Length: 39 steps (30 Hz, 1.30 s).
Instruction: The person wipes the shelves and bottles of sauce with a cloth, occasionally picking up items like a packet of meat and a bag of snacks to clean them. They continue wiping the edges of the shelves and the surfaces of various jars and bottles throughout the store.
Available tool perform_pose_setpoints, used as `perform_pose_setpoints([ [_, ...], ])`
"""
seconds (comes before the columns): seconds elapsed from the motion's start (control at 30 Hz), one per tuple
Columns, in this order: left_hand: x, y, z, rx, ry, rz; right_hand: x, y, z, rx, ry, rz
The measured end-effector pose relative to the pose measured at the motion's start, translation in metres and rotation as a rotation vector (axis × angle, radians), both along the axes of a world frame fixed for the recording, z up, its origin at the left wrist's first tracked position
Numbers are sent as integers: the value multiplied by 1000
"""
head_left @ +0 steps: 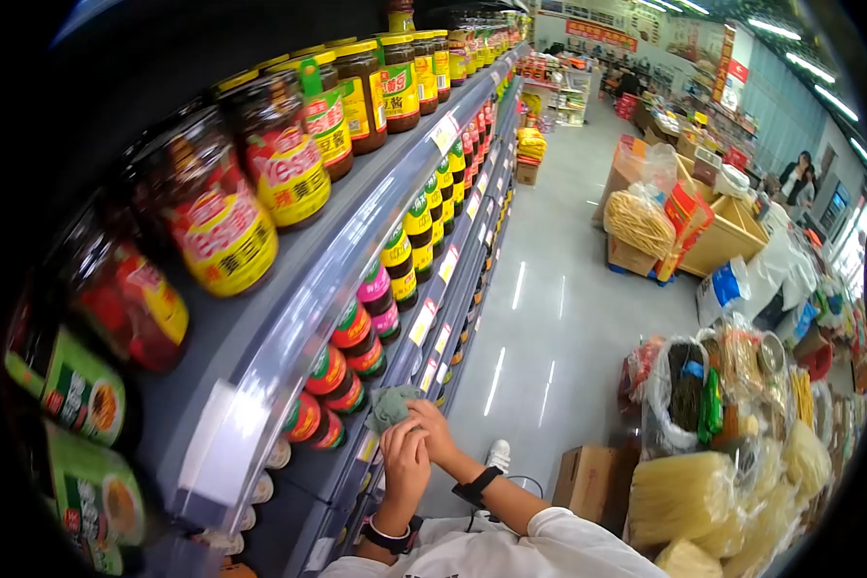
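Note:
A crumpled grey-green cloth (391,407) is bunched up at the edge of a lower shelf, beside the red-labelled jars (329,369). My right hand (433,429) is closed on its right side. Close against it, my left hand (404,464) has its fingers curled at the cloth's lower edge. The two hands touch each other, and the fingertips are partly hidden. A black band circles each wrist.
On the upper shelf (332,246) at left stand sauce jars (223,231) with yellow labels. Price tags line the shelf edges. At right are bagged noodles (682,496) and a cardboard box (586,479). The tiled floor (539,318) runs between; a person (797,180) is far off.

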State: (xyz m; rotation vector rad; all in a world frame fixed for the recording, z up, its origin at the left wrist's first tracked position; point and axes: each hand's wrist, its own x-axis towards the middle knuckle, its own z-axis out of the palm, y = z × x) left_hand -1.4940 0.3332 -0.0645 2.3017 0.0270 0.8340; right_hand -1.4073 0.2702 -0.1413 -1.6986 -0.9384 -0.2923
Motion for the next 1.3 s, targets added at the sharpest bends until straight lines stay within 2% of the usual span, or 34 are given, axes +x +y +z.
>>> perform_pose_setpoints([
  [0.07, 26, -9, 3, 19, 6, 6, 33, -5, 6, 34, -9, 45],
  [0.13, 55, -24, 12, -125, -63, 272, 71, -12, 20, -59, -72, 101],
  [0.17, 71, -28, 12, -118, -73, 277, 88, -14, 24, -51, -80, 106],
  [0.23, 102, -35, 8, -175, 25, 455, 119, -15, 36, 3, 97, 153],
  [0.37, 170, -46, 5, -147, -15, 429, 189, -30, 71, -91, -19, 224],
  [0.43, 197, -47, 1, -111, 17, 422, 221, -37, 69, -140, -88, 255],
  [0.5, 221, -50, -6, -285, 43, 389, 247, -43, 66, -179, -134, 301],
  [0.57, 246, -50, -20, -299, 35, 395, 268, -47, 58, -179, -149, 271],
  [0.63, 276, -52, -29, -508, 50, 358, 295, -53, 56, -156, -189, 178],
  [0.7, 313, -54, -33, -493, 37, 329, 325, -58, 55, -197, -205, 115],
  [0.77, 352, -58, -39, -616, -27, 262, 356, -62, 49, -163, -182, 40],
  [0.83, 390, -64, -39, -584, -2, 249, 394, -70, 50, -195, -136, 52],
  [0.97, 481, -81, -49, -635, 22, 194, 484, -88, 50, -313, -202, 86],
  [1.03, 532, -93, -50, -718, -60, 195, 531, -95, 49, -347, -154, 129],
  [1.17, 625, -113, -58, -811, -88, 259, 616, -104, 67, -376, -225, 123],
  [1.3, 696, -120, -43, -849, -46, 183, 691, -111, 67, -344, -158, 130],
])
